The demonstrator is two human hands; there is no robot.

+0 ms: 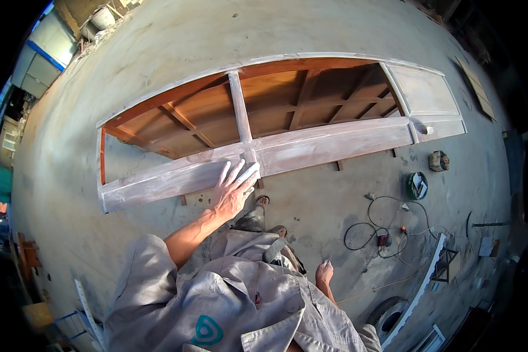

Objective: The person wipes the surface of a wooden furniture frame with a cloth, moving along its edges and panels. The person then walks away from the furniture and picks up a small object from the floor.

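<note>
A long wooden furniture frame (334, 141) lies ahead of me, its outer faces coated in streaky whitish-pink and its inside bare reddish-brown wood. My left hand (232, 190) rests on its near rail, beside the joint with the middle crossbar (240, 108). The fingers are stretched out and a little apart, and their tips are white with powder or paint. Down by my right side hangs my right hand (324, 272), away from the frame. Its fingers look curled in, with a pale spot at the top; whatever they may hold is hidden.
On the right part of the frame stands a small pale cup-like object (429, 130). Beyond its near right edge are a brown container (439, 161) and a dark green bucket (417, 186). Looped cables (372, 226) cross the floor, and a tire (388, 315) lies at lower right.
</note>
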